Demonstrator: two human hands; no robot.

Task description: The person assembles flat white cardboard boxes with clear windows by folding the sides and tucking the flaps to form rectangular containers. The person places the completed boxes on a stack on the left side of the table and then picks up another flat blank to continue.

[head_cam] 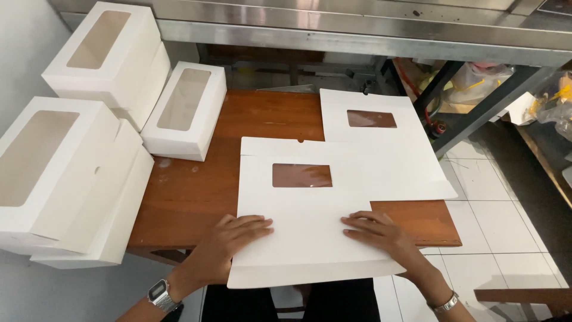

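Head view: both hands flat on an unfolded white box sheet on a wooden table.

Wooden table [190,197] carries folded window boxes [89,119] stacked at left, likely parked clear of the work; a second flat sheet [381,149] lies behind. Flat box sheet [304,220] overhangs the near edge. Left hand [229,241] and right hand [378,232] press it down, fingers spread open, gripping nothing.
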